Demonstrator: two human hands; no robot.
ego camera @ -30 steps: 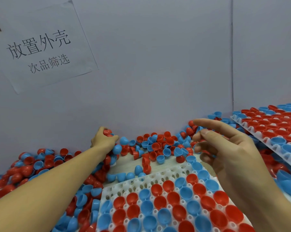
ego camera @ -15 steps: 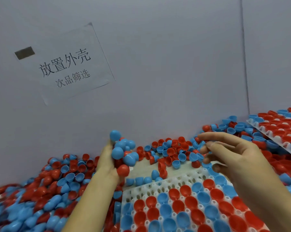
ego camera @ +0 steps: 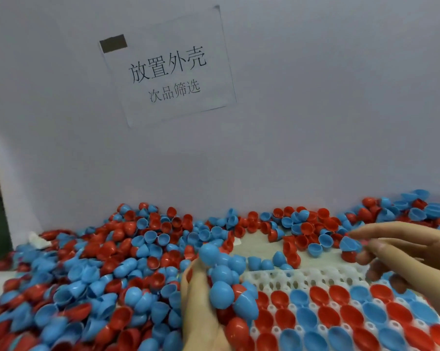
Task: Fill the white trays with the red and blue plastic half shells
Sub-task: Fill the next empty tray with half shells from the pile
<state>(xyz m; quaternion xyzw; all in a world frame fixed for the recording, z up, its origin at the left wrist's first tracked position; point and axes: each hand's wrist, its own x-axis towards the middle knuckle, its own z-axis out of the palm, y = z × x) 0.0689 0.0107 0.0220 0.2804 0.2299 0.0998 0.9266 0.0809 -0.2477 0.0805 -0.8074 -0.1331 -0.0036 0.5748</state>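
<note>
Left hand (ego camera: 201, 297) at about 7 o'clock of the view, cupped round a heaped handful of shells (ego camera: 226, 282), mostly blue with some red below; fingers curled to keep the stack from spilling. Likely reason for the hold: a ready supply carried right at the near-left edge of the white tray (ego camera: 272, 281), so single pieces need not be fetched from the pile each time

Right hand (ego camera: 401, 252) at 3 o'clock, fingers stretched toward the loose shells; fingertips pinch one blue half shell (ego camera: 349, 243) just above the far-right corner of the tray. Judged to be a single-piece pick for seating

Tray: rows nearest the observer filled with red and blue shells, open side up; far row at 12 o'clock of the tray shows bare sockets, so filling is not finished

Loose pile (ego camera: 92, 269) covers the desk (ego camera: 259, 245) from 9 to 1 o'clock, against the grey wall bearing a paper sign (ego camera: 167, 69)
</note>
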